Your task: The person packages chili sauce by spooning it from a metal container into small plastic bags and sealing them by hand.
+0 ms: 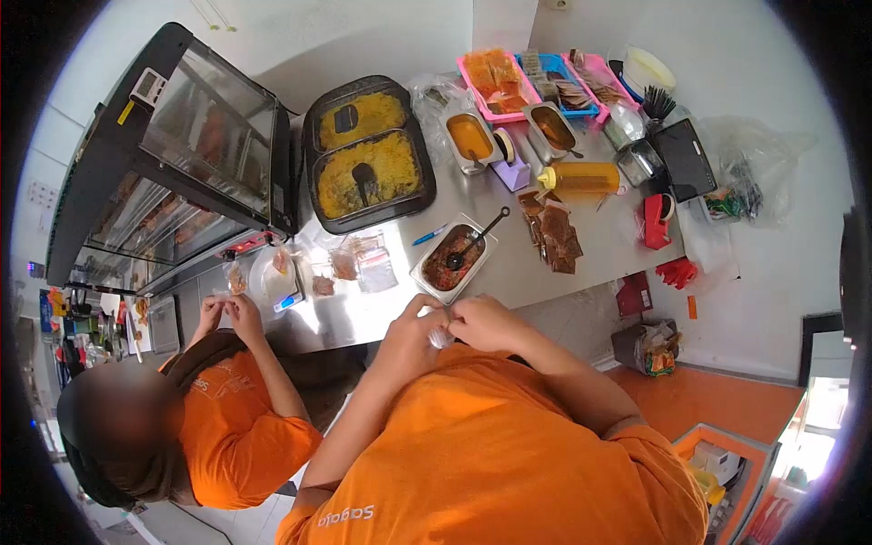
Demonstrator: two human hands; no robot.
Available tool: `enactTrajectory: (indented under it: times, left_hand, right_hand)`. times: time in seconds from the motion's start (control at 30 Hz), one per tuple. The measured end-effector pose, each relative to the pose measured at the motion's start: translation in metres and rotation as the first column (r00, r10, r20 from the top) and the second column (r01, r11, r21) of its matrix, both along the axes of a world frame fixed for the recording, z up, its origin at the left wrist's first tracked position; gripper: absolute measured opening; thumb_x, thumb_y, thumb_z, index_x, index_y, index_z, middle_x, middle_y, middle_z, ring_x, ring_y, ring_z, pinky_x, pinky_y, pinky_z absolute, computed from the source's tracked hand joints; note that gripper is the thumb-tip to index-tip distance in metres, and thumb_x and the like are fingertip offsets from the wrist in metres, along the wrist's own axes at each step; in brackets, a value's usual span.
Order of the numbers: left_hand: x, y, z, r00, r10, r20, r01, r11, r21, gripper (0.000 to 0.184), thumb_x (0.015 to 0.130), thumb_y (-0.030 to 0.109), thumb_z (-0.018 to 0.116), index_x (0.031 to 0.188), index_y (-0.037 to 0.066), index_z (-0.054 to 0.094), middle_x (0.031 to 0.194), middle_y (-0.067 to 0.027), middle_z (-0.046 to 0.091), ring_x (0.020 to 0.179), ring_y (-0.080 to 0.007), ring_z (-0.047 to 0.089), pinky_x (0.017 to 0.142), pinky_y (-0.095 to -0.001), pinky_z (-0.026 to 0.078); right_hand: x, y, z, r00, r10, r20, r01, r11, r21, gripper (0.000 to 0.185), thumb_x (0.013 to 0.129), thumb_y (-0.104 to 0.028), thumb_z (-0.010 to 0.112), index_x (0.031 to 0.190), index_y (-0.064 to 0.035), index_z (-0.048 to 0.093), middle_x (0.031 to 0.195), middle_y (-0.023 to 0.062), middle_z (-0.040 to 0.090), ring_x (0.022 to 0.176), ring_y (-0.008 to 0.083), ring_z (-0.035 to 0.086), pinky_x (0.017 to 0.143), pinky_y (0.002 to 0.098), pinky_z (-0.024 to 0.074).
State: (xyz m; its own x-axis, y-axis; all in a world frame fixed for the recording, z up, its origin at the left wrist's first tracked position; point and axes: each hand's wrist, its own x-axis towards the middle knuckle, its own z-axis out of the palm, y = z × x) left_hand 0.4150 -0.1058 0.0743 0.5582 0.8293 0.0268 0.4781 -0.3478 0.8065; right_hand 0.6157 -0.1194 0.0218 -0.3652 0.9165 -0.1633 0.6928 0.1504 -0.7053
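Close to my body, at the table's front edge, my left hand (416, 334) and my right hand (486, 322) come together. Both are closed, with fingers pinched on a small clear plastic bag (440, 339); its contents, if any, are hard to make out. Just beyond them stands a white rectangular container (420, 275) of chunky dark red sauce (445, 250). A black ladle (480, 232) rests in it, handle leaning to the upper right. A blue pen (429, 236) lies beside the container. Filled clear packets (345, 263) lie to its left.
A two-part black pan (427, 195) of yellow food stands behind. To its left is a glass display case (213, 109). A co-worker (241, 427) handles something small at left. Sauce tubs (470, 136), a sauce bottle (581, 179), brown sachets (551, 232) and a red tape dispenser (656, 222) stand at right.
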Motion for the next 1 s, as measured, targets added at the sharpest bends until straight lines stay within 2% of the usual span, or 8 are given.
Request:
enactTrajectory:
  times: [0.1,0.33,0.43,0.53,0.63,0.77,0.87,1.0]
  left_hand:
    - [-0.015,0.011,0.002,0.948,-0.279,0.152,0.289,0.956,-0.046,0.015,0.084,0.014,0.085,0.094,0.005,0.077,0.119,-0.0193,0.071,0.108,-0.0386,0.073,0.086,-0.0412,0.059]
    - [-0.036,0.004,-0.043,0.943,0.112,0.312,-0.067,0.986,-0.152,0.015,0.086,0.007,0.085,0.085,0.003,0.070,0.105,-0.0142,0.071,0.097,-0.0215,0.067,0.085,-0.0338,0.051]
    - [-0.047,0.001,-0.052,0.931,0.218,0.292,-0.155,0.962,-0.226,0.013,0.090,0.007,0.081,0.086,0.004,0.069,0.126,-0.0134,0.066,0.105,-0.0213,0.066,0.092,-0.0343,0.049]
    - [-0.057,0.001,-0.056,0.951,0.221,0.218,-0.168,0.956,-0.240,0.014,0.091,0.009,0.081,0.087,0.004,0.069,0.138,-0.0161,0.061,0.115,-0.0237,0.064,0.096,-0.0365,0.049]
    - [-0.061,0.008,-0.076,0.963,0.201,0.181,-0.155,0.959,-0.239,0.017,0.089,0.011,0.084,0.089,0.006,0.068,0.143,-0.0219,0.058,0.134,-0.0327,0.058,0.100,-0.0399,0.051]
    - [-0.049,0.029,-0.084,0.974,0.205,0.101,-0.168,0.941,-0.295,0.020,0.089,0.014,0.085,0.088,0.007,0.065,0.154,-0.0296,0.052,0.151,-0.0434,0.045,0.106,-0.0457,0.050]
    - [-0.041,0.037,-0.109,0.989,0.107,0.100,-0.083,0.971,-0.223,0.021,0.092,0.012,0.082,0.087,0.005,0.063,0.163,-0.0287,0.042,0.097,-0.0295,0.064,0.064,-0.0342,0.049]
    - [-0.028,0.042,-0.089,0.999,0.032,0.005,-0.031,0.986,-0.165,0.020,0.091,0.011,0.083,0.088,0.006,0.063,0.163,-0.0336,0.042,0.123,-0.0422,0.068,0.085,-0.0424,0.059]
  right_hand:
    - [0.019,0.010,0.002,0.842,-0.339,-0.420,-0.043,0.733,-0.679,0.025,0.100,-0.027,0.065,0.091,-0.0037,0.069,0.069,0.0113,0.067,0.060,0.0216,0.069,0.052,0.0371,0.0510]
    - [0.060,0.056,-0.034,0.113,-0.918,-0.380,0.506,0.382,-0.773,0.052,0.096,-0.034,0.083,0.134,-0.0167,0.052,0.073,0.0024,0.062,0.056,0.0101,0.057,0.046,0.0264,0.0407]
    - [0.082,0.089,-0.057,0.099,-0.860,-0.501,0.384,0.498,-0.778,0.046,0.096,-0.033,0.083,0.129,-0.0149,0.057,0.073,0.0004,0.061,0.060,0.0090,0.059,0.046,0.0264,0.0400]
    - [0.071,0.111,-0.076,0.402,-0.779,-0.481,0.429,0.624,-0.653,0.030,0.097,-0.029,0.080,0.115,-0.0091,0.067,0.075,0.0065,0.066,0.063,0.0195,0.064,0.052,0.0348,0.0466]
    - [0.044,0.103,-0.096,0.931,-0.364,-0.042,0.365,0.910,0.199,0.022,0.097,-0.025,0.075,0.103,-0.0032,0.074,0.084,0.0161,0.072,0.073,0.0342,0.069,0.066,0.0438,0.0544]
    - [0.022,0.076,-0.054,0.925,-0.369,-0.086,0.374,0.855,0.358,0.026,0.101,-0.020,0.068,0.107,0.0042,0.076,0.100,0.0198,0.076,0.095,0.0392,0.072,0.087,0.0475,0.0574]
    - [0.019,0.073,-0.065,0.938,-0.338,-0.079,0.340,0.847,0.409,0.024,0.103,-0.016,0.063,0.106,0.0036,0.076,0.108,0.0160,0.077,0.102,0.0356,0.072,0.091,0.0450,0.0579]
    - [0.019,0.062,-0.063,0.987,-0.081,-0.137,0.130,0.907,0.401,0.022,0.102,-0.015,0.063,0.106,0.0006,0.078,0.110,0.0141,0.078,0.103,0.0350,0.072,0.094,0.0433,0.0583]
